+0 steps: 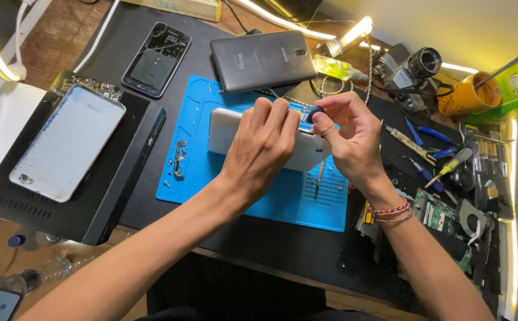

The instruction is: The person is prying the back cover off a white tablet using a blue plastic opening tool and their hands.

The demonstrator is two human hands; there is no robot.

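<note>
The white, flat rectangular tablet lies long axis left-to-right on the blue silicone mat; left hand presses it, right hand apparently pinches a small blue pick at its far edge.

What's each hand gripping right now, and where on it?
The left hand grips the white phone across its middle, over the blue mat. The right hand pinches a small blue pick between thumb and forefinger, at the phone's top edge.
</note>
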